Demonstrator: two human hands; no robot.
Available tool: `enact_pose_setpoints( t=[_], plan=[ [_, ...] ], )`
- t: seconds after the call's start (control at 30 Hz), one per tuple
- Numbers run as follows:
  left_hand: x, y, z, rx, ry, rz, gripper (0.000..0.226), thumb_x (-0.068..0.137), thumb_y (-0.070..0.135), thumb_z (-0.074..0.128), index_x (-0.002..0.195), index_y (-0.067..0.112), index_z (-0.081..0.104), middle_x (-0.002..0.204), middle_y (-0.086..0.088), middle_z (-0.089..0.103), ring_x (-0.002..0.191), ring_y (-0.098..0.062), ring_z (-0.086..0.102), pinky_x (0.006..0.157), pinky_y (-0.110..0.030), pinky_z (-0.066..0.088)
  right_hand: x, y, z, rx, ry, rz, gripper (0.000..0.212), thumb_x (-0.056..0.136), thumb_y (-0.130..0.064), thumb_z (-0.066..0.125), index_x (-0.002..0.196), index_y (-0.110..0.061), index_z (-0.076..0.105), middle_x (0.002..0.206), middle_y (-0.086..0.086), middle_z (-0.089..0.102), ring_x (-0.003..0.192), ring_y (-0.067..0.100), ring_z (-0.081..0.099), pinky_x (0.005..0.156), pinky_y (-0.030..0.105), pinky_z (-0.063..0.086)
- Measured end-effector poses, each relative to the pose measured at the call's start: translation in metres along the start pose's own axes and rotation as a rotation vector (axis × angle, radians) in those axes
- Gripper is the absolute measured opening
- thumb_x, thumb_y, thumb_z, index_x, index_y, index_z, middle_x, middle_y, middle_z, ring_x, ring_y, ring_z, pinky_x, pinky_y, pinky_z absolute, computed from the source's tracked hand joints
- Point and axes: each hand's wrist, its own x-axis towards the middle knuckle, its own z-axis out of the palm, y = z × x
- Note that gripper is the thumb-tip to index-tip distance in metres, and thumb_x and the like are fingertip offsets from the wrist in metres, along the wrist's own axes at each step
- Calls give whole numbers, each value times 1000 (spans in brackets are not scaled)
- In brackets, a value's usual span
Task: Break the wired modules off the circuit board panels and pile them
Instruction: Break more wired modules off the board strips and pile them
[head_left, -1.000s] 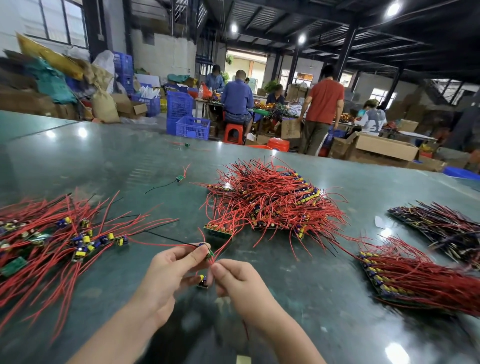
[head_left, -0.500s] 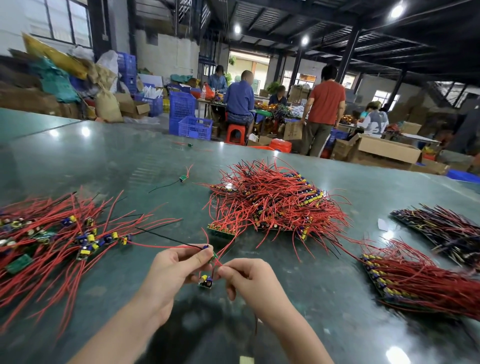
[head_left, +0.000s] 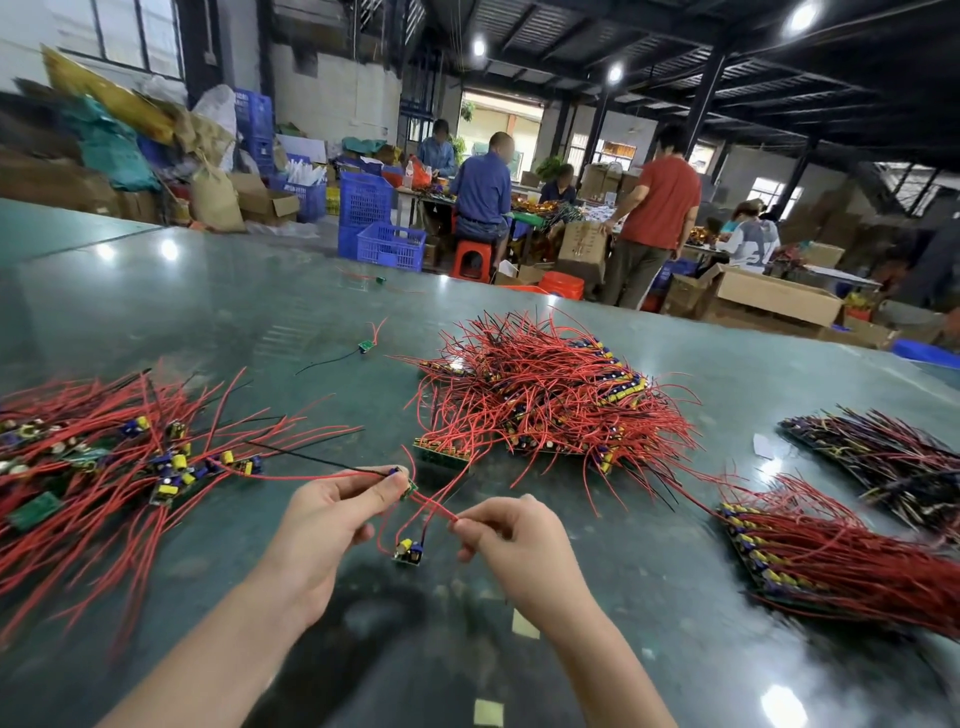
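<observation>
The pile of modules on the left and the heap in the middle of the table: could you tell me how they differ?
The left pile holds loose single modules, spread out flat; the middle heap still shows uncut green panels at its near edge and mounds higher. The left pile's wires fan outward; the middle heap's tangle densely. Both carry red and black wires and yellow-and-blue components, and lie on the table.

The bench (head_left: 218, 322) had a dark green, smooth, glossy top that mirrored the ceiling lamps. The wires (head_left: 550, 395) wore shiny red plastic sheathing, a few black. The small module (head_left: 409, 552) hanging between the hands was green board with a yellow, glossy part. Behind stood blue plastic lattice crates (head_left: 387, 244) and matt brown cardboard boxes (head_left: 774, 291).
</observation>
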Motion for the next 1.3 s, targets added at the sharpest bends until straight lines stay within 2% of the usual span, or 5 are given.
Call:
enact_pose_setpoints(
  t=[0.27,0.7,0.87,1.03,1.3],
  plan=[
    [7,1,-6,0,68,30,2,77,16,70,76,14,70,56,11,63,58,-3,52,57,-22,37,-1,-4,-7,148,-38,-92,27,86,-16,64,64,-31,68,57,-16,66,60,10,47,57,16,37],
    [18,5,-19,-233,95,-13,3,79,12,65,81,15,64,57,12,64,49,1,57,44,-13,44,0,3,-5,328,-53,93,20,90,-33,58,77,-30,74,76,-19,71,76,-11,61,69,5,39],
    [17,6,-18,-322,42,-39,9,69,18,64,76,14,68,57,9,63,50,-1,58,46,-15,45,2,4,-3,580,-278,207,44,98,-39,39,83,-24,77,67,-7,69,56,3,39,48,12,29],
    [17,9,-19,-371,17,-48,14,68,20,63,60,17,74,57,7,63,52,-3,59,47,-16,46,7,8,-2,928,-491,282,41,82,-46,49,80,-17,77,52,-12,41,48,4,31,49,18,23],
    [20,9,-24,-265,86,24,4,84,12,60,83,15,63,57,13,63,50,1,56,44,-14,44,4,7,-11,510,-260,180,45,98,-36,42,64,-20,66,45,-15,41,47,1,34,55,20,25]
  ],
)
